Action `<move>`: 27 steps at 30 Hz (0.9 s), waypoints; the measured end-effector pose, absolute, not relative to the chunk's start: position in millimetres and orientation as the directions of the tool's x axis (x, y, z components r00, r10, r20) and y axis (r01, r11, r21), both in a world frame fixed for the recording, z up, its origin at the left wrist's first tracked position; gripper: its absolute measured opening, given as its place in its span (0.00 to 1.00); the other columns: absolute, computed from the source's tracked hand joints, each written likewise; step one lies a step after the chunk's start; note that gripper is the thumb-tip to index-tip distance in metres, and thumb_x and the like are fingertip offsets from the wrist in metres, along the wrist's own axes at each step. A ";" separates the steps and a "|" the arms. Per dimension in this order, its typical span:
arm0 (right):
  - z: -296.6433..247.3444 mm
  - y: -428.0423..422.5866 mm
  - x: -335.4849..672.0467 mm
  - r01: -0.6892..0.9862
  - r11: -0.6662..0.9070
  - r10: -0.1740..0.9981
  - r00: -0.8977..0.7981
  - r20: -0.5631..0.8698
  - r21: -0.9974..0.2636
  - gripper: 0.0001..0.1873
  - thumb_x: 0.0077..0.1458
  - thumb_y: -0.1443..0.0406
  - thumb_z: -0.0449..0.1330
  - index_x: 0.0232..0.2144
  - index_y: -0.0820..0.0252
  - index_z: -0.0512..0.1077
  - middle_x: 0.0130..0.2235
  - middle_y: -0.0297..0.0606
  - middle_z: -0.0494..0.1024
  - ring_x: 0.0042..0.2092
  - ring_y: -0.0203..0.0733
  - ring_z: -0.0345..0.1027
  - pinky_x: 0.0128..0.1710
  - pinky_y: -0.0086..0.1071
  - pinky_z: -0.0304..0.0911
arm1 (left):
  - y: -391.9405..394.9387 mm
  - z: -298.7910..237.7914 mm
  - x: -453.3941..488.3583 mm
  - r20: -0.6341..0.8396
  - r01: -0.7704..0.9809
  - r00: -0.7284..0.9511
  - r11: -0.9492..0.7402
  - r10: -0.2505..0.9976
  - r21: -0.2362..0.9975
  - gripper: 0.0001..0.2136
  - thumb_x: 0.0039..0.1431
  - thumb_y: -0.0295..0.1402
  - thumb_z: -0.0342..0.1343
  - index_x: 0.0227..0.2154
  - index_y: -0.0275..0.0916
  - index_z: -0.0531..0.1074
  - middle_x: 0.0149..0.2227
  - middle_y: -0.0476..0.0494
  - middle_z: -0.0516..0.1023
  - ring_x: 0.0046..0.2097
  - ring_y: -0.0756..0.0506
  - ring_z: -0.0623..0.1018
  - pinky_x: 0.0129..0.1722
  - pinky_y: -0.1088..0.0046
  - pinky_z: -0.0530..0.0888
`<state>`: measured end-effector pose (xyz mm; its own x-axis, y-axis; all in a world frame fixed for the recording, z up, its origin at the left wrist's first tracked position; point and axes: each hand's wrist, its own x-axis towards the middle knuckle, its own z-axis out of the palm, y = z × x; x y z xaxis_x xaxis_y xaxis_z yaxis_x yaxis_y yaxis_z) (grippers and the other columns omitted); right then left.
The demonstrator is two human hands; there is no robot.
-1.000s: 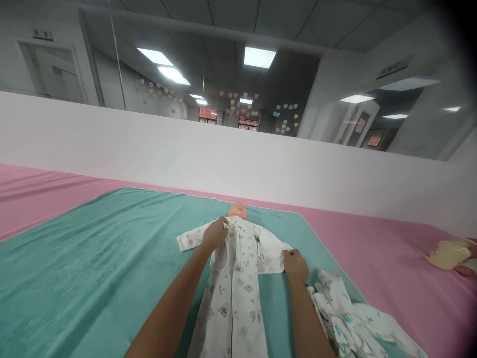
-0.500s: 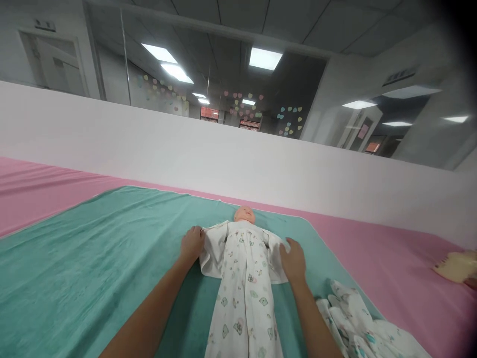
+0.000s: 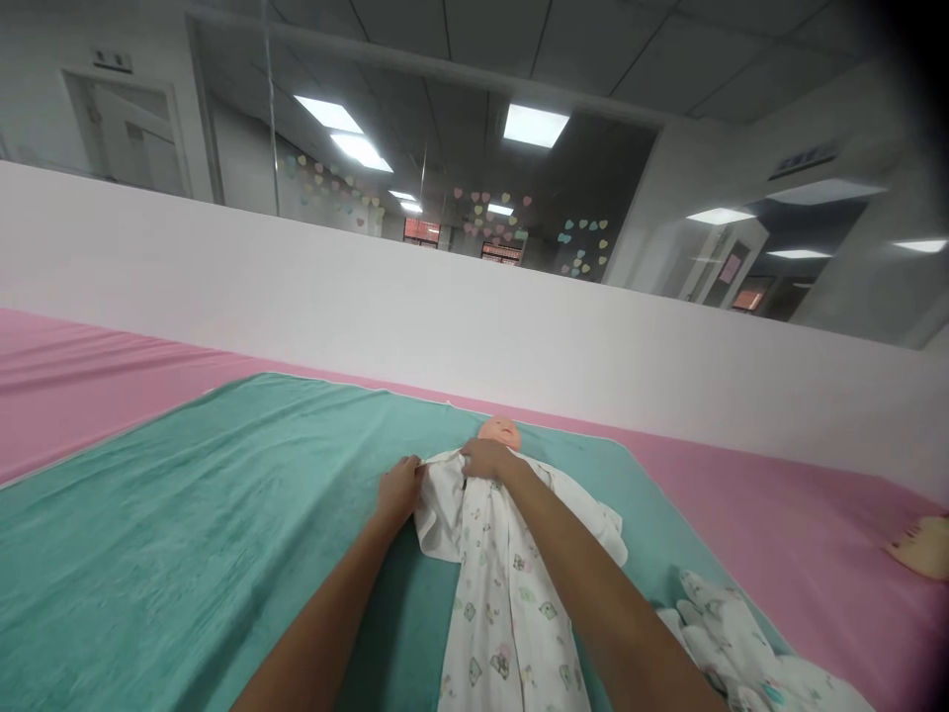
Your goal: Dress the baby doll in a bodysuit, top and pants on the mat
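A baby doll (image 3: 500,432) lies on its back, with only its bald head showing above a white printed baby gown (image 3: 504,593). The gown covers the body and runs down towards me. My left hand (image 3: 398,491) pinches the gown's left edge beside the neck. My right hand (image 3: 485,458) crosses over the chest, gripping the fabric just below the doll's chin. My right forearm hides part of the gown's right side.
A teal towel (image 3: 185,494) lies under the doll on a pink sheet (image 3: 778,534). A crumpled printed cloth (image 3: 723,633) sits on the towel's lower right. A cream object (image 3: 923,547) is at the right edge. A white wall and glass partition stand behind.
My right hand has moved from the gown's right side across to the chest and taken hold of fabric. My left hand has stayed near the left edge, and the view has shifted slightly.
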<state>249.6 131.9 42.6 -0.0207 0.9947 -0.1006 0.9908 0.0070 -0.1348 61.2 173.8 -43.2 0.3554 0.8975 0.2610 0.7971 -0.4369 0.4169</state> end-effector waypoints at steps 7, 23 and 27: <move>37.4 149.5 230.9 0.992 0.108 0.965 -0.119 -0.232 -0.060 0.25 0.35 0.66 0.62 0.41 0.49 0.72 0.40 0.33 0.78 0.38 0.43 0.71 0.32 0.30 0.63 | 180.0 -53.2 62.2 0.251 0.819 0.296 -0.380 0.921 0.430 0.14 0.65 0.35 0.32 0.32 0.40 0.62 0.34 0.43 0.73 0.37 0.44 0.73 0.33 0.70 0.62; 90.8 108.5 269.6 0.994 0.094 0.984 -0.102 -0.148 -0.061 0.22 0.47 0.47 0.57 0.42 0.48 0.71 0.43 0.35 0.75 0.44 0.46 0.68 0.40 0.33 0.60 | 182.3 -48.5 47.8 0.294 0.887 0.162 -0.270 0.942 0.375 0.17 0.64 0.33 0.33 0.36 0.33 0.67 0.41 0.34 0.67 0.43 0.42 0.70 0.39 0.67 0.65; 108.0 97.3 286.0 0.991 0.107 0.984 -0.118 -0.134 -0.084 0.23 0.48 0.46 0.56 0.43 0.49 0.71 0.44 0.36 0.74 0.44 0.46 0.67 0.40 0.32 0.59 | 181.7 -50.1 41.0 0.301 0.899 0.127 -0.237 0.945 0.367 0.15 0.61 0.33 0.38 0.36 0.31 0.69 0.44 0.30 0.66 0.49 0.36 0.66 0.44 0.61 0.64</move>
<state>286.0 97.3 108.0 -0.1178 0.9839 -0.1343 0.9907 0.1071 -0.0845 41.0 181.7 -50.1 0.1269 0.9453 0.3005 0.8994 -0.2374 0.3670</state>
